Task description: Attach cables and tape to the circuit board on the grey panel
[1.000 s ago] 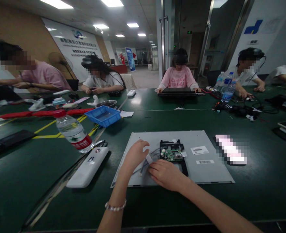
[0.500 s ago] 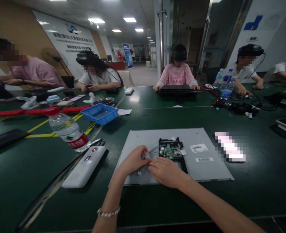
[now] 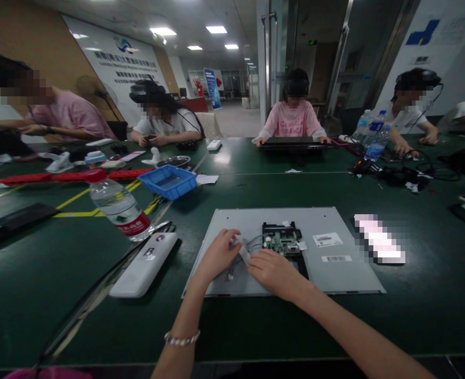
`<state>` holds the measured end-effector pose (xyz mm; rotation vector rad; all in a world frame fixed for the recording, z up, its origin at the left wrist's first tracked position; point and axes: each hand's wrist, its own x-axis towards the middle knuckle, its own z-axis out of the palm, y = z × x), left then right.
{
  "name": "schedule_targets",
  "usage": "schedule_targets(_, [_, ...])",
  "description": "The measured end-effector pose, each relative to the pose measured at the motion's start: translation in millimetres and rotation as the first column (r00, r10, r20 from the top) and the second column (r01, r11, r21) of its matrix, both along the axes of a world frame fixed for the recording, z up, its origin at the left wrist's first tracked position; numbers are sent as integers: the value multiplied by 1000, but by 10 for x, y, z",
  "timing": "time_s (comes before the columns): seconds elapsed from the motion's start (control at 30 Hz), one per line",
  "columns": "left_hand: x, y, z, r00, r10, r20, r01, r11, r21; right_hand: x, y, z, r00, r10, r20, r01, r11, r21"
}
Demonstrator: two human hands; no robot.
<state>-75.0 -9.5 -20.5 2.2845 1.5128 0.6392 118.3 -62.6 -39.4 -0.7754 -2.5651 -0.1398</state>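
Note:
A grey metal panel [image 3: 327, 218] lies flat on the green table [image 3: 256, 326] in front of me. A small green circuit board [image 3: 282, 243] sits in a black frame at its middle, with thin grey wires [image 3: 252, 243] running out to the left. My left hand [image 3: 219, 255] is curled, its fingers pinching the wires and a small white tab [image 3: 243, 255]. My right hand [image 3: 274, 272] is closed too, its fingertips meeting the same tab right beside the board.
A white oblong device [image 3: 143, 265] and a water bottle [image 3: 120, 208] lie left of the panel. A blue tray [image 3: 168, 181] stands further back, a pink object [image 3: 378, 245] on the right. Several seated people work along the far edge, with bottles and cables [image 3: 398, 176].
Both hands stayed at the wires left of the board. My left hand's fingers closed in towards my right hand around the white tab. The view shifted slightly.

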Motion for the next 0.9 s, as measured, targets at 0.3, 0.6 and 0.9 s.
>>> schedule_targets(0.3, [-4,40,0,999,-19,26,19,1000,-4,29,7,40,1000,1,7,-1,1000,-16])
schedule_targets(0.6, [28,-5,88,1000,7,-3,-7,999,-52,14,7,58,999,-22,-47,21,999,-34])
schedule_targets(0.9, [17,-6,66,1000,8,1,-8,1000,-26,1,-18,91,993,-22,-112,10,994,-108])
